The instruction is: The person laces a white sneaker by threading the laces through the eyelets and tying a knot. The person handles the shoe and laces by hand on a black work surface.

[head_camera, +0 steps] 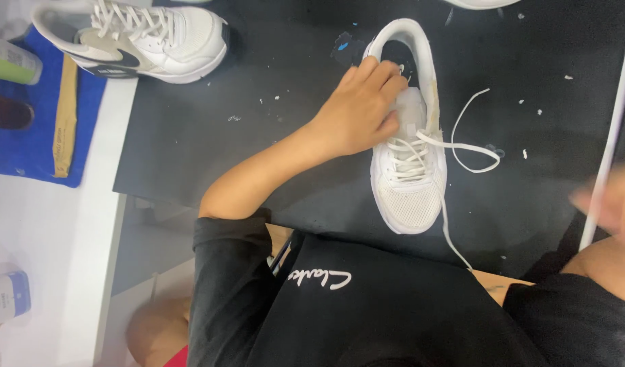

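I'm seeing my left hand (362, 109) gripping the white shoe (408, 163), laces (462, 146) trailing loose; my right hand (608, 200) is blurring, grip unclear.

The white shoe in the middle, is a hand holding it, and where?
Yes. The left hand holds the white shoe by its tongue and collar, near the opening. The right hand is blurred at the edge, apart from the shoe; its grip cannot be told.

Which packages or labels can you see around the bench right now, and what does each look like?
Box or package: far left edge, low down, blue and white, partly cut off.
Green-and-white tube or bottle: upper left corner, lying on the blue cloth.
Brown paper strip: long, narrow, lying on that cloth.
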